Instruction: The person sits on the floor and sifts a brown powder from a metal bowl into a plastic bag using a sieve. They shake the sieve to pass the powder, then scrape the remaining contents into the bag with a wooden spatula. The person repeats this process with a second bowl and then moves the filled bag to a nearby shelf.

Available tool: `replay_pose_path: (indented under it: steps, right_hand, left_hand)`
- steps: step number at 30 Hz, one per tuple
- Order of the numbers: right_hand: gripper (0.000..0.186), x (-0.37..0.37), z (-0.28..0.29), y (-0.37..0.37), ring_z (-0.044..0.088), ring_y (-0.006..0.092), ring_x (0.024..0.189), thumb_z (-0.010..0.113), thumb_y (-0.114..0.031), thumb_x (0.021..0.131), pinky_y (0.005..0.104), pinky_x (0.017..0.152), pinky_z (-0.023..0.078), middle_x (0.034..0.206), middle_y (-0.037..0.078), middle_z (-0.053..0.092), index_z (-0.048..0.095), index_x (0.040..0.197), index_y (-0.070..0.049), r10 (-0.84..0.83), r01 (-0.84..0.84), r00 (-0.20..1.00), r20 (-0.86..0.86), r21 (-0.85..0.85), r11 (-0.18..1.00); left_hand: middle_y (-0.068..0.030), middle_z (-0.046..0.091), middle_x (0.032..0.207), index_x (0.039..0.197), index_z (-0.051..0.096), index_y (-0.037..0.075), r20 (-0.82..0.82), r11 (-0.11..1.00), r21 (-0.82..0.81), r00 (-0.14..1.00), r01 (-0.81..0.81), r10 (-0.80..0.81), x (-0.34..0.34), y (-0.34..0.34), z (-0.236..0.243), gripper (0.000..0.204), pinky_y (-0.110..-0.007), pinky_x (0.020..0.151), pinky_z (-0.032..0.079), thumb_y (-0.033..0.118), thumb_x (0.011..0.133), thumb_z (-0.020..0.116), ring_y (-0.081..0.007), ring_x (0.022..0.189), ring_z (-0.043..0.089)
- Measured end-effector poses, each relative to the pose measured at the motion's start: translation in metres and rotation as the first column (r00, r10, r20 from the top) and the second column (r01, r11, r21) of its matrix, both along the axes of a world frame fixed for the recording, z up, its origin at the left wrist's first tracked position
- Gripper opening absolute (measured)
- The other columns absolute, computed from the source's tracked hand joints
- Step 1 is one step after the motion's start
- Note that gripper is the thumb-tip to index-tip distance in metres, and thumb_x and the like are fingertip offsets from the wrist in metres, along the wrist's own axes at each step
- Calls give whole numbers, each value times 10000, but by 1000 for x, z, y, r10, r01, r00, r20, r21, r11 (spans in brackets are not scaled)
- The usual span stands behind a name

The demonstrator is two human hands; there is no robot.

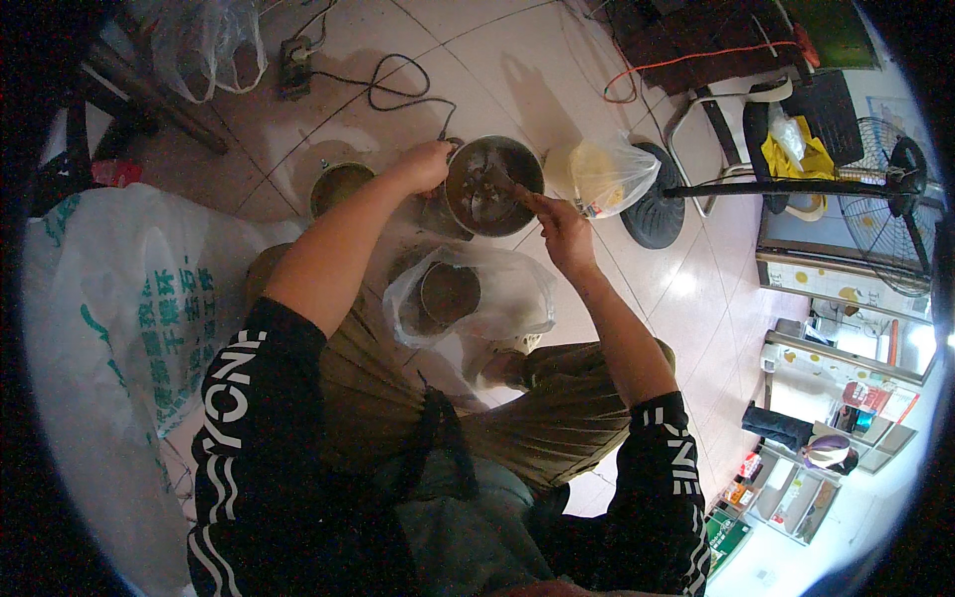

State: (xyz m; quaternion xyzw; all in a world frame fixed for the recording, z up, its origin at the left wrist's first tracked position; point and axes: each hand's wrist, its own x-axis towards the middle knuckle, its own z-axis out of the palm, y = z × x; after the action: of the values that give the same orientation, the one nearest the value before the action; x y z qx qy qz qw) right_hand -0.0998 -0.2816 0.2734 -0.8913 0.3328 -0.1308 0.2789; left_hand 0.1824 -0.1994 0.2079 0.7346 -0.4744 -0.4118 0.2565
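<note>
A round metal pot (pixel 530 169) stands on the floor in front of me, with a dark brown mass and paler lumps inside. My left hand (pixel 429 167) is closed at the pot's left rim; whether it grips a handle there is hidden. In my right hand (pixel 563 234) is the handle of a stirring tool (pixel 514 189), its far end down in the pot. The tool's exact kind is not clear. Nearer to me, a round brown-filled container (pixel 451 293) sits inside an open clear plastic bag (pixel 524 295). Another round container (pixel 341 185) stands left of the pot, behind my left forearm.
A pale yellow tub in a clear bag (pixel 597 177) stands right of the pot, beside the fan's round black base (pixel 657 211). A black cord (pixel 390 95) runs from near the pot to a socket block (pixel 295 68). A large white sack (pixel 109 298) fills the left.
</note>
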Motion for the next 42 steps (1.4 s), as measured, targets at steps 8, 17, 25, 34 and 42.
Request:
replay_pose_path:
  steps: [8,17,25,34,42]
  right_hand:
    - [230,7,19,3,672,285,697,580,-144,954,375,678,543,988,164,698,677,1155,-89,-185,196,980,-72,210,958]
    - [226,5,16,9,661,351,849,572,-95,931,403,740,537,956,183,676,678,1130,-87,-24,23,998,-54,-28,999]
    - [292,11,29,-9,663,353,871,561,-11,889,415,765,542,1004,172,673,695,1128,-114,79,-81,996,-33,-61,995]
    - [380,40,32,-31,664,361,889,548,-7,833,422,809,551,1045,165,677,693,1150,-157,447,-484,859,-250,-111,868]
    - [346,44,41,-16,659,364,925,546,-66,873,438,820,540,1017,176,672,695,1155,-200,300,-331,926,-229,-113,937]
  left_hand:
    - [-228,677,1027,1086,628,31,-59,999,-23,998,-23,22,4,2,-7,336,-485,818,508,285,866,626,-409,954,651]
    - [-202,690,884,1069,631,12,3,992,-122,999,-33,34,2,-1,-22,262,-445,605,539,60,846,501,-318,648,683]
    - [-210,687,887,1065,629,17,15,992,-123,1000,-20,22,4,1,-22,279,-444,637,541,36,825,488,-336,681,685]
    - [-190,691,883,1121,625,37,-37,996,-82,999,-22,19,1,2,-11,311,-442,620,550,50,835,506,-303,638,686]
    - [-192,688,848,1087,627,29,76,989,-148,997,8,3,3,-3,-30,278,-445,581,546,40,833,515,-303,620,683]
